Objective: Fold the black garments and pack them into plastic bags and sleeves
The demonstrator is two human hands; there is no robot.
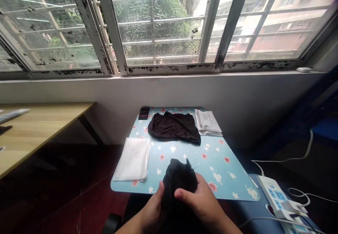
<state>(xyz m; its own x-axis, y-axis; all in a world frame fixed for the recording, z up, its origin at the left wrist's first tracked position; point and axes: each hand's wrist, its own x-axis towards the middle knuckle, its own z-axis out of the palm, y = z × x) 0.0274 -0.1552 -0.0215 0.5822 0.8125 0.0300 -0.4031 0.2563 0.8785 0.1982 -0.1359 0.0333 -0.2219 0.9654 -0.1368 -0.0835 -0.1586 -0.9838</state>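
A bunched piece of black cloth [179, 176] is held up over the near edge of the small blue floral table [185, 153]. My left hand [153, 207] grips its left side, thumb pointing up along the fabric. From the right, my right hand [202, 198] closes on it, with the thumb pressed across its front. The fingers behind the cloth are hidden. Farther back, another black cloth [174, 126] lies spread flat and slightly wrinkled. A stack of translucent white bags [133, 158] lies at the left, and white printed packets [208, 122] are piled at the back right.
Small dark items [144, 113], blurred out, sit at the back left corner. A wooden desk [47, 125] stands to the left. White power strips [276, 195] with cables lie on a blue surface at the right. Behind the table is a wall [116, 96] beneath barred windows.
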